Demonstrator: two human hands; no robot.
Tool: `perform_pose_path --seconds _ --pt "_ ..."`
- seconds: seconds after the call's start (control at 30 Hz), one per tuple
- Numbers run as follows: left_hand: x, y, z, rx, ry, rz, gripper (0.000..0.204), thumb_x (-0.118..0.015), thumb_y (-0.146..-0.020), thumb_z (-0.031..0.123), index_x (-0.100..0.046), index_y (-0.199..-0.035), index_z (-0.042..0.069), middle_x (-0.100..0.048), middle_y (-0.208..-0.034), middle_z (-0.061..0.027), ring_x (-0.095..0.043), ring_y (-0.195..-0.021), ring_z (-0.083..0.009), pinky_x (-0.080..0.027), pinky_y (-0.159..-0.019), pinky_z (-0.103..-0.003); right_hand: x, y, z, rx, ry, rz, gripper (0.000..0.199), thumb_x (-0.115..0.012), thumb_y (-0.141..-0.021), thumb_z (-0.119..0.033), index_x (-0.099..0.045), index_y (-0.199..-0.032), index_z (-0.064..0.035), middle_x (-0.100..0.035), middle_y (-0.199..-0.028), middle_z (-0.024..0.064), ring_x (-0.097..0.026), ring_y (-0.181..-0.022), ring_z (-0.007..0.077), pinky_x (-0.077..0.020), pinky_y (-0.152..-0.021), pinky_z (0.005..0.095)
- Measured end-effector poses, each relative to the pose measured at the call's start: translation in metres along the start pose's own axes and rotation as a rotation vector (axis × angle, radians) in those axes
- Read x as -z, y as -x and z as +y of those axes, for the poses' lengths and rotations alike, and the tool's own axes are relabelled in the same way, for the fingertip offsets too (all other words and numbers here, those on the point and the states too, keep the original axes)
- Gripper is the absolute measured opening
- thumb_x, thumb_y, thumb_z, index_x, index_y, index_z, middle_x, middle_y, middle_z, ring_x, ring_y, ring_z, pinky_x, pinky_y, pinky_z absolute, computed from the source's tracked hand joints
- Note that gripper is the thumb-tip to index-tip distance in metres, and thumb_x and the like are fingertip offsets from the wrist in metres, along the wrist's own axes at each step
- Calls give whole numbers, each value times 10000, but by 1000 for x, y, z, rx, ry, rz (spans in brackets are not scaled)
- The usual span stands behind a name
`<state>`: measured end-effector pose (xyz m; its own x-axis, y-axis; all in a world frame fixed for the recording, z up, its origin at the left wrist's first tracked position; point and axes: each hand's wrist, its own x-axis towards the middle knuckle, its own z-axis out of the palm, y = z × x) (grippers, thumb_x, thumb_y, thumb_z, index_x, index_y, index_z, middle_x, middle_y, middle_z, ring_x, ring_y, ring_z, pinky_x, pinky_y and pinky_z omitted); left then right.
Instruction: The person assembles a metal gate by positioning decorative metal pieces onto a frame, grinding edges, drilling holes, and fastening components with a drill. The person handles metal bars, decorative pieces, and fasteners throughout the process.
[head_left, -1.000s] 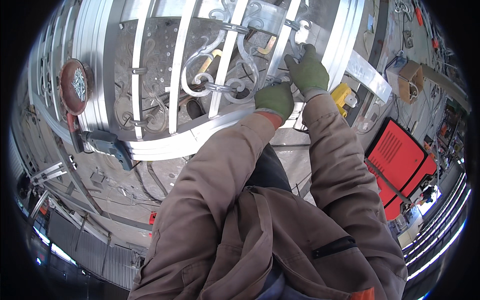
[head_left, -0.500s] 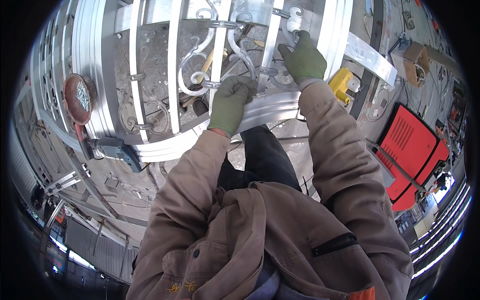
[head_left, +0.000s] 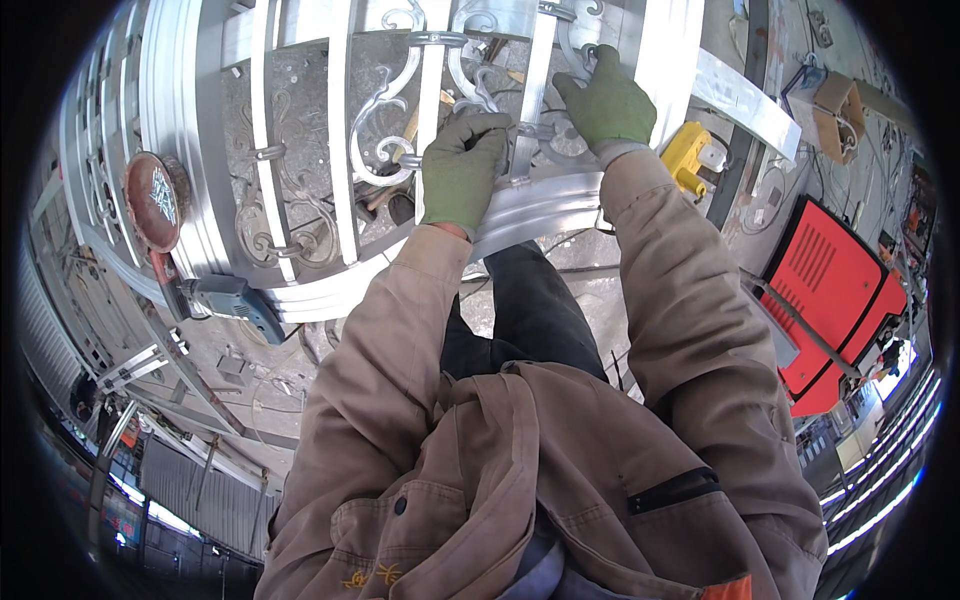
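Silver scrollwork gate [head_left: 300, 190], left hand [head_left: 460, 175] gripping scroll [head_left: 480, 100], right hand [head_left: 608, 100] clasping bar [head_left: 665, 60], grinder [head_left: 225, 300], red machine [head_left: 835, 300] nearby

two gloved hands [head_left: 462, 172], one angle grinder [head_left: 225, 298], one red machine [head_left: 835, 295]

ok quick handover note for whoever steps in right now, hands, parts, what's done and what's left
Left hand: green glove, gripping a silver scroll piece at the metal railing panel.
Right hand: green glove, gripping a vertical bar near another scroll.
Nearby: angle grinder with its disc resting by the panel's lower rail, yellow tool to the right, red machine on the floor.
Done: bars and several scrolls sit in the frame.
Left: whether this scroll is fixed cannot be told; both hands are holding.
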<state>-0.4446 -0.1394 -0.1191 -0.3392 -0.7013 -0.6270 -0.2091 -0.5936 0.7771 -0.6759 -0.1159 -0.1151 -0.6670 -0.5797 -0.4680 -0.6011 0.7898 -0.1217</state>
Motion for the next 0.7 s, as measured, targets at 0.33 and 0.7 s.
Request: perform_pose_path --seconds 0.33,0.7 --pt "-14 -16 -12 3 96 122 162 -858 -1076 89 -915 -1215 30 -830 -957 -8 -670 -762 -65 -529 -673 -266 -6 0 7 40 -35 36 770 -809 -1041 -631 -629 -1602 -135 -864 -1351 234 -841 -1229 456 -644 -1048 555" --pt "-9 -13 -16 -57 -379 -14 332 -844 -1064 120 -860 -1391 66 -872 -1043 -79 -792 -897 -151 -623 -818 -322 -4 -1 6 37 -26 21 754 -800 -1047 -653 -623 -1562 -132 -874 -1292 217 -863 -1169 424 -662 -995 543"
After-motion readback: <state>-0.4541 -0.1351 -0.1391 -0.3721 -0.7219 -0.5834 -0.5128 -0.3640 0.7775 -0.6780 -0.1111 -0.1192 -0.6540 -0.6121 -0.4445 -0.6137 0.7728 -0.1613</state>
